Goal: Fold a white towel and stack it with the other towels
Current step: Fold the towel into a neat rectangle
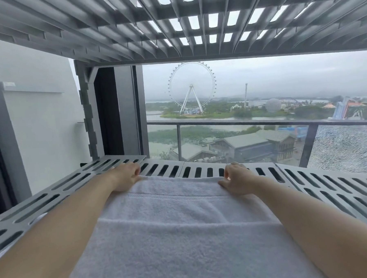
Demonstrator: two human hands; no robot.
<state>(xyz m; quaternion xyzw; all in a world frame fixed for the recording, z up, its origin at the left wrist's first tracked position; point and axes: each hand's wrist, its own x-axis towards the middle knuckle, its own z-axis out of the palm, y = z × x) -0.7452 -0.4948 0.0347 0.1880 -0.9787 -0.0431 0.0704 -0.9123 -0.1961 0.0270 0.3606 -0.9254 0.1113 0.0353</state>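
Left hand (127, 177) and right hand (236, 179) were both reached out front, palms down, each pinching a far corner of the white towel (183, 234), which lay flat on the grey slotted shelf (329, 186).

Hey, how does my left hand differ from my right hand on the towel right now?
The left hand holds the far left corner of the white towel, the right hand the far right corner. The left hand's fingers curl out of sight over the edge; the right hand's thumb and a finger show, pinching it. Both grip the same far edge, on the grey slatted shelf.
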